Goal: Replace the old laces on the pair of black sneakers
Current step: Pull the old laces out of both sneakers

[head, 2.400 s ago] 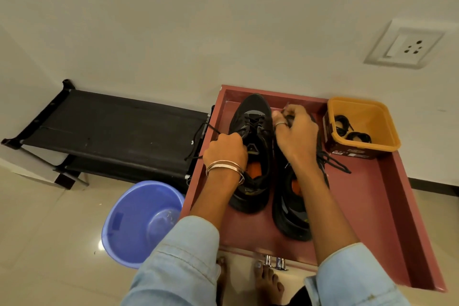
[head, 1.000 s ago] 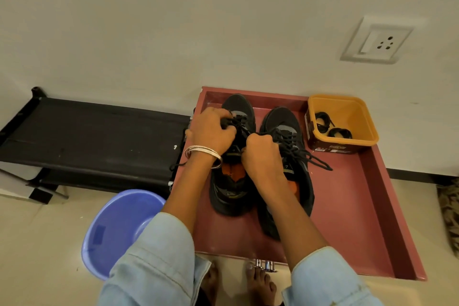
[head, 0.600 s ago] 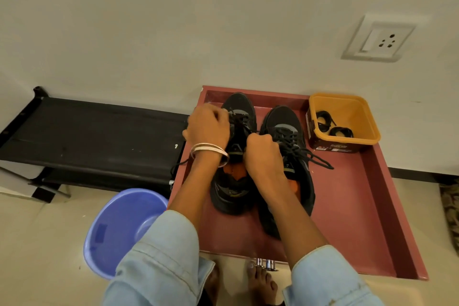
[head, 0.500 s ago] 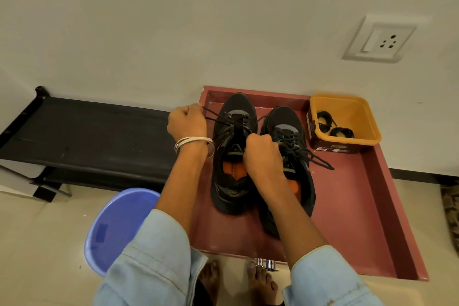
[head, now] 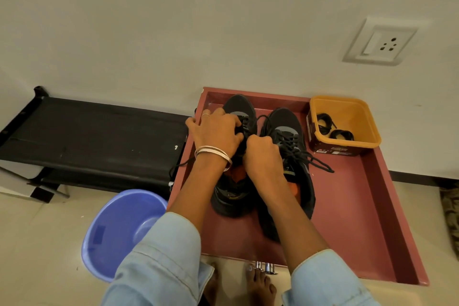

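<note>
Both hands work at the lacing of the left-hand sneaker (head: 239, 117). The left hand (head: 216, 131) lies over the upper eyelets, fingers curled round the old lace (head: 244, 126). The right hand (head: 263, 154) is fisted beside it, apparently pinching the same lace, though its fingertips are hidden.

This looks like the unlacing step on the first shoe. The next move likely calls for drawing the lace out of each eyelet in turn while steadying the shoe.

Both sneakers stand side by side in a red tray (head: 360, 218), long axes running away from the person, toes toward the wall. The right-hand sneaker (head: 288, 129) remains laced, loose ends trailing rightward. A yellow tub (head: 347, 109) in the tray's far corner holds coiled laces (head: 335, 131), probably the replacements.
</note>
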Motion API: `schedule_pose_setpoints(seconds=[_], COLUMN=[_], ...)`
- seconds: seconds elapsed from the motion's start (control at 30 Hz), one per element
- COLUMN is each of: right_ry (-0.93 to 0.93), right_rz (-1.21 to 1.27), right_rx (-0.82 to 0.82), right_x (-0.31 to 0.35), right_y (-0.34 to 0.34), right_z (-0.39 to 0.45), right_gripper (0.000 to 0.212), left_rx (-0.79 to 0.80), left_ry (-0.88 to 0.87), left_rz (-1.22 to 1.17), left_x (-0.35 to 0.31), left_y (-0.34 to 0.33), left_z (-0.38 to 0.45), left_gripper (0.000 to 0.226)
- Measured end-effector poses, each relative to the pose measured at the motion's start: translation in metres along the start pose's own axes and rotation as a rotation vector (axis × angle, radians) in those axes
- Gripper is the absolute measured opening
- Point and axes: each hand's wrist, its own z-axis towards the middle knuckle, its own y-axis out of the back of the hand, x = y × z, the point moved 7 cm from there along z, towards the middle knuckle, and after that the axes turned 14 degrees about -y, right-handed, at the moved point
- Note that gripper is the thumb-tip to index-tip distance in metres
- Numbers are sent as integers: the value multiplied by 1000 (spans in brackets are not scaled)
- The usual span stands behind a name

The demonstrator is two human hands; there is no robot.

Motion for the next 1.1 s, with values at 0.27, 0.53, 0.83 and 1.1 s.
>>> schedule_pose_setpoints(seconds=[0.27,0.53,0.83,1.1], right_ry=[0,-5,-11,-4], right_rz=[-2,40,36,27], right_rx=[-39,-61,-51,-38], right_x=[-1,-2,-1,-2], right_y=[0,1,-1,-2], right_z=[-1,-1,3,3], right_gripper=[14,12,14,15], left_rx=[-83,-500,-340,-69], left_ry=[57,414,232,30], left_rz=[11,-365,-1122,-583], left_x=[2,42,26,9], left_y=[-4,26,-3,-9], left_z=[-1,-15,-1,4], left_gripper=[24,16,65,10])
